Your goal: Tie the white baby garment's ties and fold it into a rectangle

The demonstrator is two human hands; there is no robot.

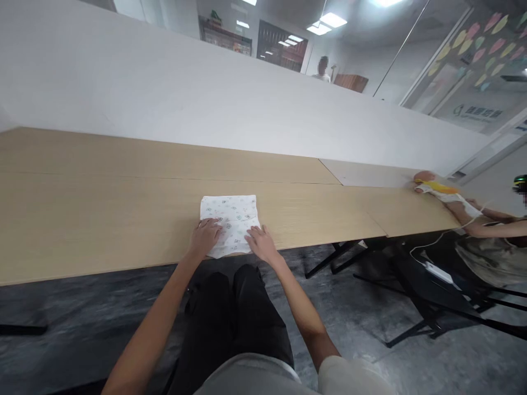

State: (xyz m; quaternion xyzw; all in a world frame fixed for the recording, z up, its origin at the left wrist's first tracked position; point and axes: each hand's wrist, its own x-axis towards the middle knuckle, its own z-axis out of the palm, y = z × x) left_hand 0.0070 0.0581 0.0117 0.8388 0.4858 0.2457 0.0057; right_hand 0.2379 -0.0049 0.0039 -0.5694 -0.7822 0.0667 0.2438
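A white cloth with a small printed pattern lies folded into a rough square at the front edge of the wooden table. On its left side rests my left hand, palm down with the fingers stretched over the fabric. My right hand lies flat on the lower right edge of the cloth, fingers spread. Neither hand grips it. The near edge of the cloth reaches the table's front edge.
At the far right a seated person works by a doll in yellow and white clothing. A black chair holds a white power strip with a cable. A white partition runs behind the table.
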